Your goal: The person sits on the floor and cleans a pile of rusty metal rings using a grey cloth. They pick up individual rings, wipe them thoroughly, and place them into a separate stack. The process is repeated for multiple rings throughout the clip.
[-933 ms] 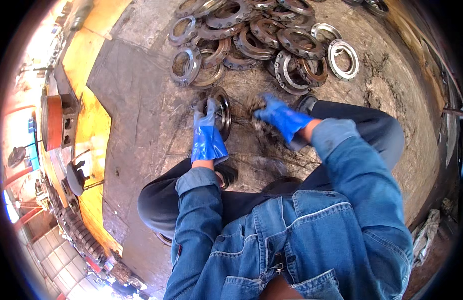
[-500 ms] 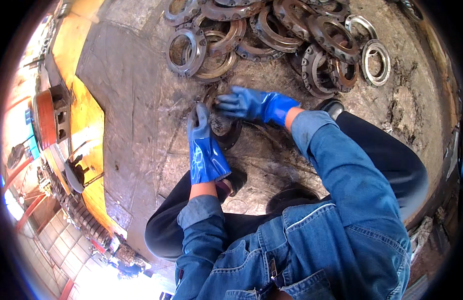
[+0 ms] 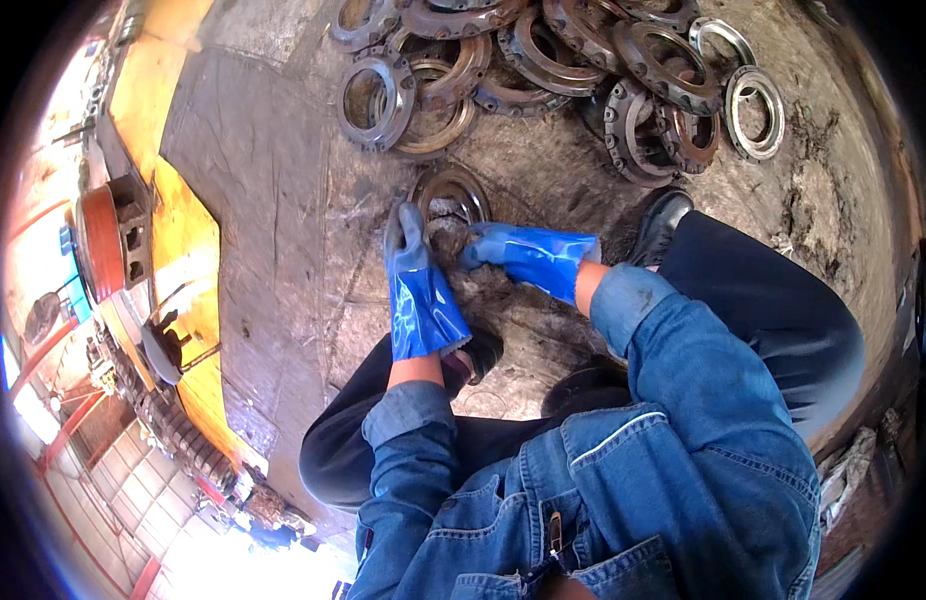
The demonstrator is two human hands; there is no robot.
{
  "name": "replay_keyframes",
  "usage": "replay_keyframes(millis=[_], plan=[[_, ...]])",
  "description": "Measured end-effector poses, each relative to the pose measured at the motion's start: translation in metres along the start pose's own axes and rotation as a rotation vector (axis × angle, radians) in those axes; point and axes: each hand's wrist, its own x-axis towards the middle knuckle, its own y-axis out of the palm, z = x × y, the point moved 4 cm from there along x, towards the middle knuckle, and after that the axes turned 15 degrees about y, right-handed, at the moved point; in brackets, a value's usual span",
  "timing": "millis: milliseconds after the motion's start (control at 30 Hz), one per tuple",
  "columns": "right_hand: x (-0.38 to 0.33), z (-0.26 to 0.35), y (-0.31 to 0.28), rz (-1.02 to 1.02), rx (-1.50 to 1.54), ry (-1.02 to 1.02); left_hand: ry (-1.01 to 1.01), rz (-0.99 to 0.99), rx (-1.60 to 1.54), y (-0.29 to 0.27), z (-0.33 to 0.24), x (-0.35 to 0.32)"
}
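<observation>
Head view: a person sits with knees spread over a worn, stained ground covering (image 3: 273, 200), both hands working low in front of the body.
Ring at hand: a dark, round metal ring (image 3: 450, 179) lies between the person and a pile of similar parts, its lower part hidden by the gloves and a brownish patch too unclear to identify.
Left hand: the left hand (image 3: 411, 270) wears a blue glove and points away from the body, at the ring's lower left edge; the fingers are drawn close together, but I cannot tell whether they grip the rim.
Right hand: the right hand (image 3: 518, 258), gloved alike, reaches in from the right, just below the ring; the fingers look bent, and what they may hold cannot be made out.
Pile: many metal rings (image 3: 474, 72) lie overlapping beyond the hands, some rusty brown, some grey.
Pale ring: a shinier ring (image 3: 777, 115) lies at the pile's right side.
Clothing: blue denim jacket (image 3: 723, 470) with turned-up cuffs, dark trousers (image 3: 768, 300), black shoe (image 3: 663, 225) near the right knee.
Left side: yellow panel (image 3: 188, 235), with a red-brown curved part (image 3: 101, 245) beside it.
</observation>
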Motion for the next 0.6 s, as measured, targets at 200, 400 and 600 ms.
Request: replay_keyframes(millis=[200, 400, 600], plan=[[-0.031, 0.027, 0.005, 0.32, 1.023, -0.008, 0.043, -0.025, -0.061, -0.021, 0.051, 0.003], [-0.076, 0.083, 0.003, -0.768, -0.062, -0.403, -0.189, 0.095, -0.224, -0.011, 0.043, 0.006], [-0.034, 0.075, 0.019, -0.35, 0.417, -0.174, -0.218, 0.051, -0.497, -0.003, 0.039, 0.009]])
